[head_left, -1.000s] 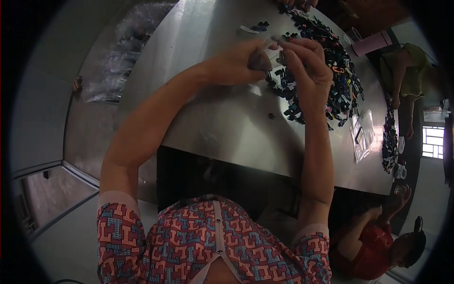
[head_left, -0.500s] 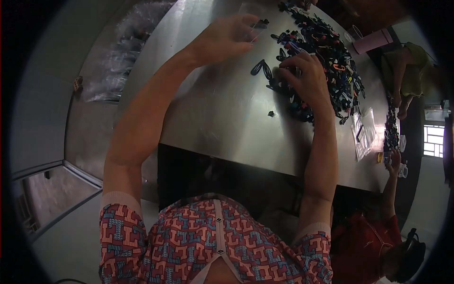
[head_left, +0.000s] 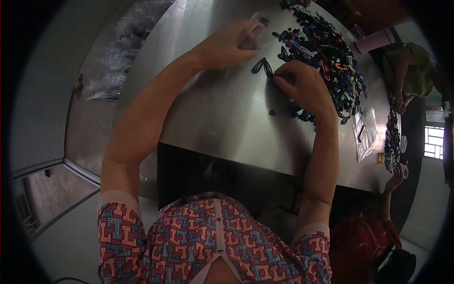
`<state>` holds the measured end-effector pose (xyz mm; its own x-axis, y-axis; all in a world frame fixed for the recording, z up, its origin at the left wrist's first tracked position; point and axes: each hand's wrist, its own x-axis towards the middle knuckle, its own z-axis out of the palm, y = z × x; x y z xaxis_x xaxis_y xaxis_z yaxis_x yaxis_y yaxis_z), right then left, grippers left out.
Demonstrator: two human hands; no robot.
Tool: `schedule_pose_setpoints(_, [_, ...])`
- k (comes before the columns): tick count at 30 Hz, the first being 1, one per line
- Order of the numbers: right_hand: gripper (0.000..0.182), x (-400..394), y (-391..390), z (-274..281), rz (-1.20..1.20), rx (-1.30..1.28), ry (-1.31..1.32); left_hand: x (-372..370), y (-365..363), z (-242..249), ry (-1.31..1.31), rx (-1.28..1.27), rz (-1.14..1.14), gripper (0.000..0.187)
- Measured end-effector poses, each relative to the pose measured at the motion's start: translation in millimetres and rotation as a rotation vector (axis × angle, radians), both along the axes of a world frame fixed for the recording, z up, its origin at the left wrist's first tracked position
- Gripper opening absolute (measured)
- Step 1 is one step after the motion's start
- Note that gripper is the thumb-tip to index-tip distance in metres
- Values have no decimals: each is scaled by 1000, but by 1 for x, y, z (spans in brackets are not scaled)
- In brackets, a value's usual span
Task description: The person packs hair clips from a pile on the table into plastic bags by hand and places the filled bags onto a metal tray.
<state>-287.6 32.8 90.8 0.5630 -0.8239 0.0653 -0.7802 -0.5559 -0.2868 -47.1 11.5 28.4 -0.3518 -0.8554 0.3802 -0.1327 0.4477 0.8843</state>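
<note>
Your left hand (head_left: 231, 46) is over the far part of the metal surface (head_left: 222, 113), with its thumb and fingers grasping a clear packet (head_left: 261, 43). The packet is thin, see-through and colourless, its edges picked out by pale glints. It is tilted, and a dark patch shows at its upper end; whether that lies inside it or behind it, you cannot tell from here.

Your right hand (head_left: 305, 87) is at the near-left edge of the clip pile (head_left: 333, 61), its fingers curled in toward the thumb. Whether they pinch anything is hidden.

Just beside those fingertips, between your two hands, two dark oval clips (head_left: 258, 66) lie on the surface, slim and glossy with open loops, their upper ends close together so that they spread into an upside-down V. The pile is mostly black and dark clips, heaped and overlapping, with orange, pink, red, white and bluish pieces among them. One small dark piece (head_left: 272, 113) lies apart, nearer to you.

To the right of the pile, flat clear bags (head_left: 365, 137) lie on the surface. Farther right, a co-worker's hand (head_left: 395, 179) is near a second, narrower pile (head_left: 392, 137). A pink cylinder (head_left: 374, 41) is beyond the main pile.
</note>
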Motion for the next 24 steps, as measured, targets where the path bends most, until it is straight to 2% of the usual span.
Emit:
schedule_pose_setpoints(4, [18,-1,-1,0,-2,-20,6,-3,1,2,0,17,-9,60])
schedule_pose_setpoints(6, [16,-3,1,6,-32,-4,-213,-4,2,1,-34,7,4,60])
schedule_pose_setpoints(7, [16,-1,4,12,-30,-5,-212,-5,4,1,-37,10,6,61])
schedule_pose_setpoints(9, [16,7,12,24,-48,-22,-475,-8,7,1,-40,12,10,61])
schedule_pose_setpoints(10, [16,10,15,26,-47,-23,-475,-10,10,3,-36,10,-8,61])
schedule_pose_setpoints(12, [17,19,20,28,9,-200,-537,-12,13,4,-33,9,-27,61])
schedule_pose_setpoints(13, [17,23,20,26,9,-201,-537,-14,14,3,-91,-42,-44,61])
schedule_pose_setpoints(14, [17,26,21,23,53,-333,-474,-16,15,2,-150,-93,-60,61])
schedule_pose_setpoints(15, [16,29,21,21,96,-465,-410,-18,17,1,-150,-94,-60,61])
schedule_pose_setpoints(18, [18,32,23,15,100,-514,-297,-25,21,-2,-46,-127,-58,59])
schedule_pose_setpoints(21, [19,36,26,19,72,-430,-407,-24,19,-2,-44,-177,-50,59])
schedule_pose_setpoints(22, [19,34,24,18,73,-429,-407,-22,17,0,-73,-91,-80,62])
schedule_pose_setpoints(24, [22,27,20,16,-7,-267,-669,-21,16,1,-102,-4,-111,64])
